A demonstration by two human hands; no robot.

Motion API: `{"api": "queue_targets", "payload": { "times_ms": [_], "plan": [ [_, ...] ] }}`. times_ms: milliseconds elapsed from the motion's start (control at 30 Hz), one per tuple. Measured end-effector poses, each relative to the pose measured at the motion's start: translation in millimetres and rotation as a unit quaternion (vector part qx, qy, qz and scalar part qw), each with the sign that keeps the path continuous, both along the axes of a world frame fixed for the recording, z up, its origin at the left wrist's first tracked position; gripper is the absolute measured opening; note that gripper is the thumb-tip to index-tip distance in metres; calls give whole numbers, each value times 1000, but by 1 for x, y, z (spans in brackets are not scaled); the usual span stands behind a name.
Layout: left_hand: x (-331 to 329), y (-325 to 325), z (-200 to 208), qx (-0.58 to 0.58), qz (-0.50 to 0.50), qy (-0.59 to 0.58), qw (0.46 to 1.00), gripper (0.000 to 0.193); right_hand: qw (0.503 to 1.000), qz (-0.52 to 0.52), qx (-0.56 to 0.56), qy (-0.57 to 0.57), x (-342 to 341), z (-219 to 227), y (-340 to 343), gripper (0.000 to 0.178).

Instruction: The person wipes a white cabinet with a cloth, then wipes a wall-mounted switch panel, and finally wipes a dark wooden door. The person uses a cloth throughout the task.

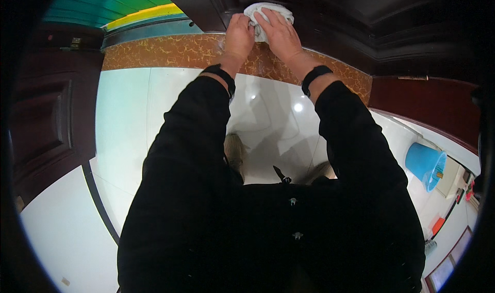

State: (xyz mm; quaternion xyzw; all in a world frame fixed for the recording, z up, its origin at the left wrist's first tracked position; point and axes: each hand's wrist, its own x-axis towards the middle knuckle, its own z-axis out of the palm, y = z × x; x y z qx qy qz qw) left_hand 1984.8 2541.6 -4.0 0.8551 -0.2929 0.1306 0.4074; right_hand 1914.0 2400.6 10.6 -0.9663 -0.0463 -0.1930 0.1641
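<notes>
A bunched white cloth (268, 8) lies against the dark panelled door (330, 27), near the door's lower edge. My right hand (280, 35) presses on the cloth with its fingers over it. At the cloth's left side, my left hand (240, 35) has its fingers curled and pinching the edge. Both arms reach forward in black sleeves, with a dark band at each wrist. Just below my hands runs a brown threshold strip (160, 52) with a yellow crackle pattern.
White glossy floor tiles (121, 102) lie between me and the threshold. Another dark door leaf (49, 107) stands at the left. A blue bin (424, 164) is on the floor at the right. Beyond the threshold, a green and yellow surface (113, 4) shows at the upper left.
</notes>
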Motion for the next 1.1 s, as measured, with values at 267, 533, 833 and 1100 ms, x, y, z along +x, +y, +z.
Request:
{"api": "queue_targets", "payload": {
  "times_ms": [267, 533, 833, 1100],
  "plan": [
    [38, 21, 24, 160, -64, -94, 981, 12, 999, -19, 16, -21, 7, 2, 12, 59],
    [33, 21, 5, 57, -7, 30, 998, 13, 999, -10, 23, 47, 12, 4, 24, 62],
    [22, 36, 10, -32, -42, 11, 999, 48, 993, 17, 120, -8, 30, 16, 41, 56],
    [40, 40, 58, -37, -25, -36, 998, 52, 986, 63, 103, -113, 39, 55, 56, 55]
  ]
}}
